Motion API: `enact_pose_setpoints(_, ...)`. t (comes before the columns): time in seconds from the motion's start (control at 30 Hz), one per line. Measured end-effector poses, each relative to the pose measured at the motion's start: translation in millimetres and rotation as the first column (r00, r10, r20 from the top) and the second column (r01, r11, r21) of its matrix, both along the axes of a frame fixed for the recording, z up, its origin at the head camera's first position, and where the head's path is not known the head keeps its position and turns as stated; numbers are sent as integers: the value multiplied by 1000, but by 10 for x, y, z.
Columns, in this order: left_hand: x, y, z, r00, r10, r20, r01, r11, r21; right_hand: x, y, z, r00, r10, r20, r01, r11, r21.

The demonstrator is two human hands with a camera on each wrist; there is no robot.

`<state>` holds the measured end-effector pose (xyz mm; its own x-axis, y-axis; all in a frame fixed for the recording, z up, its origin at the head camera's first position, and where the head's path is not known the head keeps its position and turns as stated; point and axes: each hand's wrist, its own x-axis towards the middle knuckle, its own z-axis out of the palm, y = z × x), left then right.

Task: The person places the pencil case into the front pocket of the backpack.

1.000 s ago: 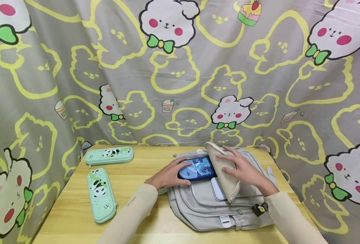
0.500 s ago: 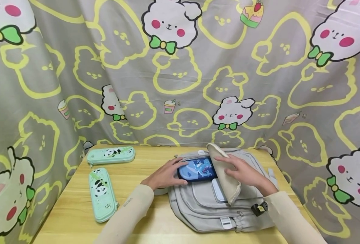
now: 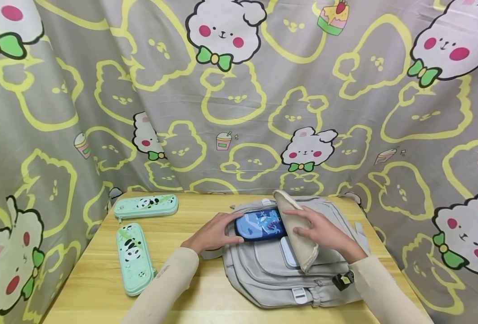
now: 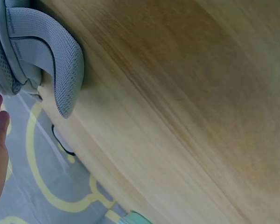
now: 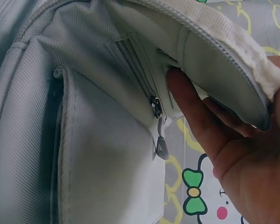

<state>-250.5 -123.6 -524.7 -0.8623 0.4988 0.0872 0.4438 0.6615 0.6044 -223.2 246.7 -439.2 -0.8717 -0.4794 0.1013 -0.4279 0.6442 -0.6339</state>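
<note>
A grey backpack lies on its back on the wooden table, its front pocket flap raised. At the pocket's mouth sits a blue pencil case with a dinosaur print; its right end goes out of sight behind the flap. My left hand is at the case's left end, fingertips at one edge and thumb at the other. The right hand holds the flap up, and the right wrist view shows its fingers on the flap's lining. A zipper pull hangs inside.
Two mint-green pencil cases with pandas lie on the left of the table: one crosswise at the back, one lengthwise nearer. A patterned curtain surrounds the table. A black tag overlaps the backpack's right side.
My left hand has slid left, from over the blue pencil case back to its left end. The case stays in nearly the same place, and the right hand still holds the flap.
</note>
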Motion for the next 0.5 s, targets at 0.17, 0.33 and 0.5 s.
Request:
enact_pose_setpoints(0.17, -5, -11, -21, 1000, 23, -4, -23, 1000, 6, -1, 18, -26, 1000, -11, 16, 11, 999, -38)
enact_pose_setpoints(0.33, -4, -14, -24, 999, 39, 12, -39, 999, 21, 15, 24, -35, 1000, -8, 22, 10, 997, -78)
enact_pose_setpoints(0.5, -4, 12, -20, 998, 56, 12, -56, 998, 11, 13, 6, -39, 1000, 1, 21, 1, 993, -117)
